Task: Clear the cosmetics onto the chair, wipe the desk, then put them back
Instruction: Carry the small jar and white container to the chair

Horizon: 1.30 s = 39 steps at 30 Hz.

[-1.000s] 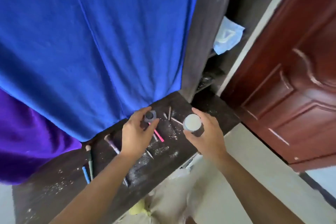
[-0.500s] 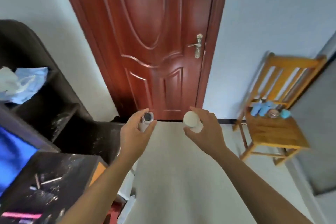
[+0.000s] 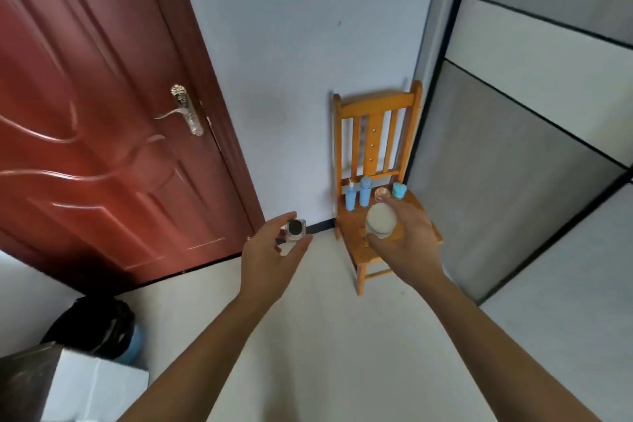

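1. Left hand [image 3: 274, 260]: thumb and fingers curled round a square jar [image 3: 295, 228] with a clear body and dark cap. The jar is in the air over the floor, left of the chair [image 3: 376, 108] and apart from it.
2. Right hand [image 3: 404, 240]: fingers wrapped round a round jar [image 3: 381, 220], its pale lid facing up. It sits in line with the chair seat. I cannot tell whether it is over the seat or short of it.
3. The chair is wooden and stands far right against the wall, right of the door [image 3: 102, 113]. At the back of the seat, upright and side by side in a row, are two blue bottles [image 3: 350, 197], a copper pot [image 3: 381, 193] and a teal jar [image 3: 399, 190]. The near part of the seat is bare where it shows beside the hand.
4. Progress, as a judgement: this is the clearing stage, part done. Four items are parked on the chair and two more are in hand, held out toward it.
5. The desk is out of view, so what remains on it and whether it has been wiped cannot be told. With both hands carrying toward the chair, wiping and putting back are most likely all to come.
6. Next move, likely: set both jars on the near seat. The risk is knocking the back row, since the bottles are tall and narrow.
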Motion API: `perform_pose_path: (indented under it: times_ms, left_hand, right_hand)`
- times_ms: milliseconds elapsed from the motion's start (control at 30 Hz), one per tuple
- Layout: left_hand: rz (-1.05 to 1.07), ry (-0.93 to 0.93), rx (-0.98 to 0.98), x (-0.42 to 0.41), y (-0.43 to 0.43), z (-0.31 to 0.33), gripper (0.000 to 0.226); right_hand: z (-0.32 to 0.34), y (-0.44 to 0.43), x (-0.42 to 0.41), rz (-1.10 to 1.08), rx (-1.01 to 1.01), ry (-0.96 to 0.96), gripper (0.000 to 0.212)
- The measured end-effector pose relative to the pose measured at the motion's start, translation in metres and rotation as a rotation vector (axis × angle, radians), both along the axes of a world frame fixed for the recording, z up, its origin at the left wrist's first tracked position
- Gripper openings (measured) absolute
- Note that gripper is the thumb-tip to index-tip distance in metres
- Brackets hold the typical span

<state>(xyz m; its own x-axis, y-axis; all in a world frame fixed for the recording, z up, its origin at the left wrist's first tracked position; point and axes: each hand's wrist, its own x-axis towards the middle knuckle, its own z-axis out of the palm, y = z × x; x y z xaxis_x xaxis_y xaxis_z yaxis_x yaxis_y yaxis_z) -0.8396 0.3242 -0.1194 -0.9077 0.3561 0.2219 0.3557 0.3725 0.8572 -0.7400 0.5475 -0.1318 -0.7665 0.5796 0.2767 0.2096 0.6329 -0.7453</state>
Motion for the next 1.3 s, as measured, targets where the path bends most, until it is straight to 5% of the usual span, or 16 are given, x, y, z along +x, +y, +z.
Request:
perform_pose_path:
  times_ms: [700, 967, 1300]
  left_hand:
    - [-0.137, -0.096, -0.154, -0.259, 0.325, -0.066, 0.044]
    - [0.011, -0.286, -0.302, -0.282, 0.378, -0.154, 0.041]
    - [0.302, -0.497, -0.416, -0.286, 0.413, -0.351, 0.035]
  right_hand:
    - [-0.061, 0.286, -0.218, -0.193, 0.047, -0.251, 0.076]
    - [-0.158, 0.338, -0.273, -0.009, -0.030, -0.434, 0.075]
    - [-0.370, 0.362, -0.317, 0.161, -0.170, -0.636, 0.073]
